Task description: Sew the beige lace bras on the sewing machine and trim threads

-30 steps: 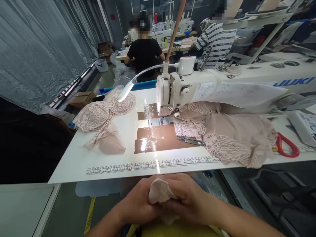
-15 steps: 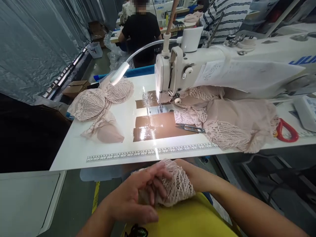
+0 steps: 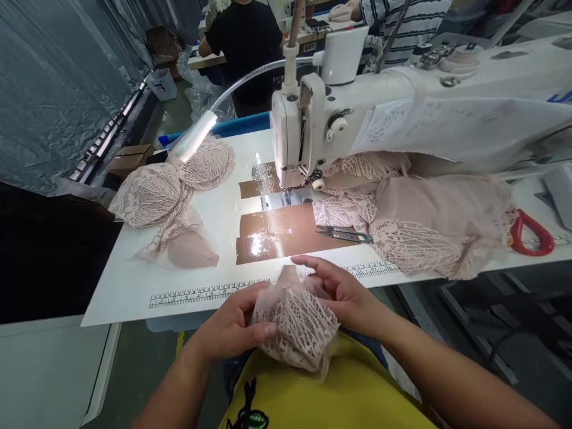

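Note:
A pale pink lace bra cup [image 3: 300, 325] is held between my hands, over my lap at the table's front edge. My left hand [image 3: 235, 325] grips its left side, thumb on top of the lace. At the upper right side, my right hand [image 3: 346, 295] is closed on the sheer edge, with the index finger stretched out above it. The sewing machine [image 3: 295, 131] stands beyond, its needle area over the plate. Thread snips [image 3: 344, 234] lie to the right of the brown tape strips [image 3: 277, 232], against a heap of lace and mesh pieces [image 3: 429, 220].
Stacked lace cups [image 3: 154, 193] and a loose cup piece [image 3: 190, 244] lie on the white table [image 3: 120, 280] at left. Red-handled scissors [image 3: 531, 232] rest at the right. A lamp [image 3: 196, 136] hangs low over the table. Two people are farther back.
My left hand has gone from open above the lace to gripping its side. The lace cup has come up toward the table edge, and my right hand now shows at its upper right.

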`<state>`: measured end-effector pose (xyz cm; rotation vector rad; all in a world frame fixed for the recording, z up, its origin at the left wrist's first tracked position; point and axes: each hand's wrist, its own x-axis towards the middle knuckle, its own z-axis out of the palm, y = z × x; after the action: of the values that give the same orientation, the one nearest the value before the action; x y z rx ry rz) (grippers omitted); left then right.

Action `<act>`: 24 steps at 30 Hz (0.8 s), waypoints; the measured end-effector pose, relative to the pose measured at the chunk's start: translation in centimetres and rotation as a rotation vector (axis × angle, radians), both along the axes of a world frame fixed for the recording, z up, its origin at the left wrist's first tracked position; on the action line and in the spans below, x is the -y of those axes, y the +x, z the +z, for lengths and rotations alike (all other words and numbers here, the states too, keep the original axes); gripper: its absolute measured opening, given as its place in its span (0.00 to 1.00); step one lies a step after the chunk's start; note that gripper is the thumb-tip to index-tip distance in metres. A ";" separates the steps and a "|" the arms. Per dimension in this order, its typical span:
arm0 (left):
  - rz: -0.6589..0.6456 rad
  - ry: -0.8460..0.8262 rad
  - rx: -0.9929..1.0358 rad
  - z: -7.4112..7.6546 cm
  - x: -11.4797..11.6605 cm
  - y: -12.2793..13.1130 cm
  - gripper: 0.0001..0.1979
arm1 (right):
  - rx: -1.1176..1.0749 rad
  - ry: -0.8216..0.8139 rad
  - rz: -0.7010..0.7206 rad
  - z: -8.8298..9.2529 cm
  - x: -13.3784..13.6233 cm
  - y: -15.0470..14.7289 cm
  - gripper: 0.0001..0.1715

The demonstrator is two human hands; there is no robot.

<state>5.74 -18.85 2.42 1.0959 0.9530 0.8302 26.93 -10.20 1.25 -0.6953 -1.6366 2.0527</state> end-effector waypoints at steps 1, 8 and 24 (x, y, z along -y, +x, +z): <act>0.020 0.023 -0.034 0.1 -0.3 0.3 0.14 | 0.007 0.049 -0.031 0.0 -0.2 -0.2 0.34; 0.156 0.038 -0.079 0.7 -2.4 0.9 0.13 | -0.006 0.169 0.155 1.1 -2.8 -0.4 0.21; 0.588 -0.311 0.550 -0.9 -3.6 4.3 0.30 | -0.080 -0.039 -0.334 0.5 -3.9 -3.8 0.19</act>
<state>10.02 -15.29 1.53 0.2728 0.8939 1.3223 23.17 -6.25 1.72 -0.8272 -1.3363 1.8499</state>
